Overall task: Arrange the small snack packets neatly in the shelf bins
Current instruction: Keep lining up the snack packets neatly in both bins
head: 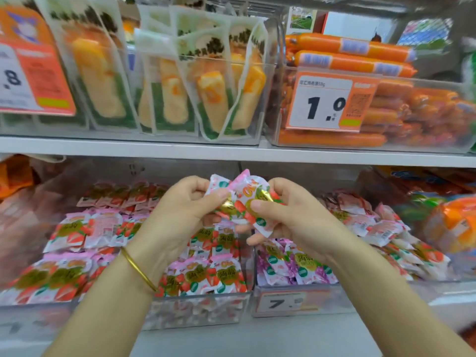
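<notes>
Gripping a bunch of strawberry packets [242, 202], left hand [180, 210] and right hand [288, 212] hover over the half-tidied bin [201, 302]; loose packets remain

Retail shop, snack aisle. White shelf [231, 150]; clear bins [195, 313] stocked with identical snack packets [224, 276] and sausages [347, 45]; orange price tag [327, 101] marked 1.0 fixed to a bin front.

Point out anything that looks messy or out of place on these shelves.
The small pink-and-white strawberry snack packets at lower right lie heaped at all angles, unlike the upright rows in the clear plastic bin to their left. Above, the green-and-white pouches lean unevenly.
</notes>
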Motion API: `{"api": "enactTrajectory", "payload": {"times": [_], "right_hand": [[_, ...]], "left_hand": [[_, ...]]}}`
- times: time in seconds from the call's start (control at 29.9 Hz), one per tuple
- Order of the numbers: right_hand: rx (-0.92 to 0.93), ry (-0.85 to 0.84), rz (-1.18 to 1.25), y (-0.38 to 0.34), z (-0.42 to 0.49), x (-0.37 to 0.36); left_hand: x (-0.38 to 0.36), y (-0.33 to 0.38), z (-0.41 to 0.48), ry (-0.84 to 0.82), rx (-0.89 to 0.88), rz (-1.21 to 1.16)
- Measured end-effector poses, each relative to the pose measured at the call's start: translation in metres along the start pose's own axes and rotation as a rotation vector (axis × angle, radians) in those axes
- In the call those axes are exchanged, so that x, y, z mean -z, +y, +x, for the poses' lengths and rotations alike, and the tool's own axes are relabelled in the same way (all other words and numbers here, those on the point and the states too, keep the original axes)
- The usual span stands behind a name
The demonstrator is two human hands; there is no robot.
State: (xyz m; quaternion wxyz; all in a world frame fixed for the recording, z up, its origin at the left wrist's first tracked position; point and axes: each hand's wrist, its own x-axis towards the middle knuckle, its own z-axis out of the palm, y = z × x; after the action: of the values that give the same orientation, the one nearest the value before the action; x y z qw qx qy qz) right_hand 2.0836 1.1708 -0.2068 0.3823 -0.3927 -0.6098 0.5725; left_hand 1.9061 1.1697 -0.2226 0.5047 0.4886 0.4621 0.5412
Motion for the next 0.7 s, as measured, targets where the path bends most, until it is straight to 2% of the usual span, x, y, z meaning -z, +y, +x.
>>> {"api": "enactTrajectory", "payload": {"times": [0.1, 0.17, 0.23, 0.3, 0.37, 0.43, 0.53, 0.7], "right_hand": [[-0.026, 0.008, 0.114, 0.002, 0.006, -0.021], [-0.035, 0.058, 0.173, 0.005, 0.014, -0.038], [-0.054, 0.131, 0.233, 0.010, 0.026, -0.054], [-0.075, 0.246, 0.231, 0.016, 0.043, -0.068], [-0.037, 0.407, 0.016, 0.019, 0.060, -0.073], [0.048, 0.498, -0.375, 0.018, 0.074, -0.071], [0.065, 0.459, -0.817, 0.021, 0.090, -0.072], [-0.115, 0.292, -1.034, 0.043, 0.112, -0.092]], "left_hand": [[0.015, -0.001, -0.001, 0.053, 0.063, -0.174], [0.024, -0.002, -0.004, 0.079, 0.086, -0.204], [0.032, -0.004, -0.007, 0.079, 0.080, -0.147], [0.043, -0.008, -0.009, 0.106, 0.033, 0.007], [0.059, -0.014, -0.006, 0.196, -0.040, 0.245], [0.077, -0.017, -0.001, 0.313, -0.110, 0.482], [0.095, -0.018, 0.004, 0.344, -0.157, 0.716], [0.093, -0.026, 0.004, 0.174, -0.166, 1.018]]}}
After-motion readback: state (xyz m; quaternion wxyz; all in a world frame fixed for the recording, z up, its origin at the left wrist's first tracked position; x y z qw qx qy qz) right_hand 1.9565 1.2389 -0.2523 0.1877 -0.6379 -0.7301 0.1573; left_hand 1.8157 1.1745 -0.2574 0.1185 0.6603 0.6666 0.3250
